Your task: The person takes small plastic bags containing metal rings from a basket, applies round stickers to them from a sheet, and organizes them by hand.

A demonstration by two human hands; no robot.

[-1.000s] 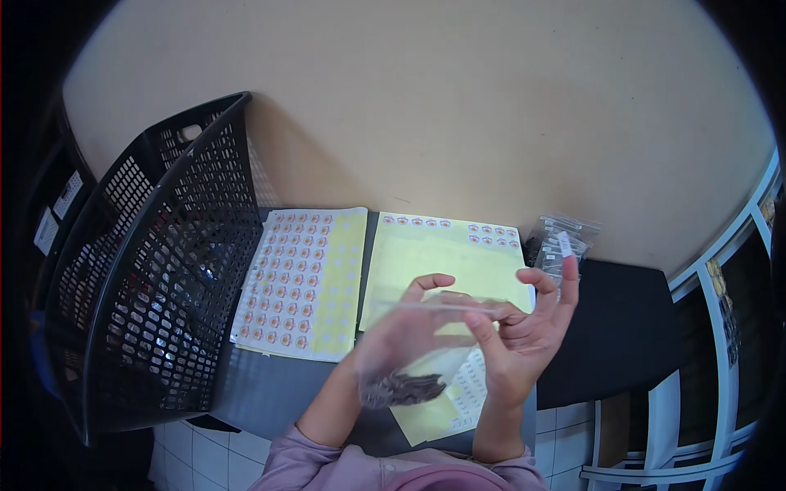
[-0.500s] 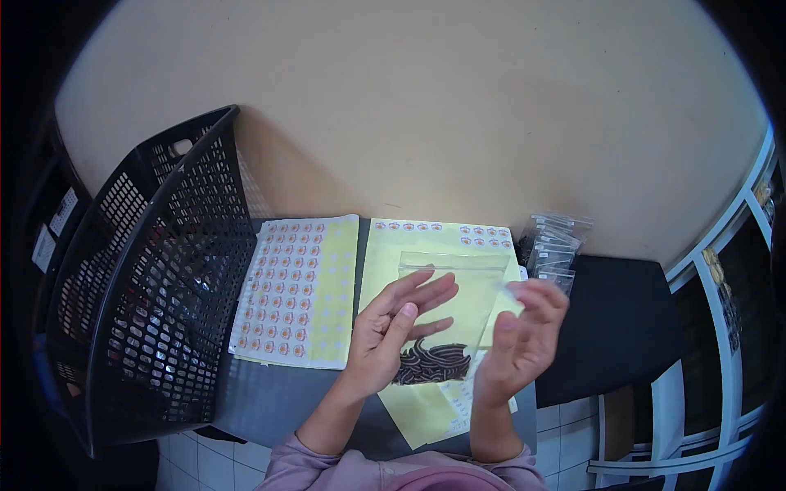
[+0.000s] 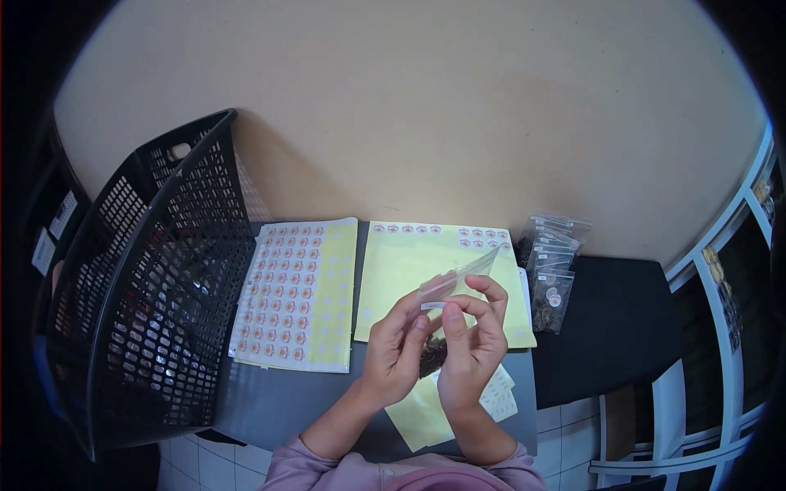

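A clear zip bag point(image 3: 455, 281) with dark, twisted pieces point(image 3: 433, 357) in its bottom is tilted in front of me. My left hand point(image 3: 391, 356) is closed on the bag's left side, thumb towards me. At the bag's upper part lies a small white label point(image 3: 433, 305); its tiny print is too small to read. My right hand point(image 3: 471, 348) pinches the right end of this label against the bag, with the index finger bent above. Whether the label is fully stuck down cannot be seen.
Sticker sheets point(image 3: 282, 286) lie left on the grey table point(image 3: 311, 401). A mostly bare yellow backing sheet point(image 3: 393, 270) and smaller label sheets point(image 3: 498, 397) lie around my hands. A black basket point(image 3: 155, 303) stands left. Filled bags point(image 3: 553, 282) are stacked right, on black cloth point(image 3: 618, 327).
My right hand has moved left with the small white label onto the bag. My left hand now grips the bag, which has tilted from lying spread out.
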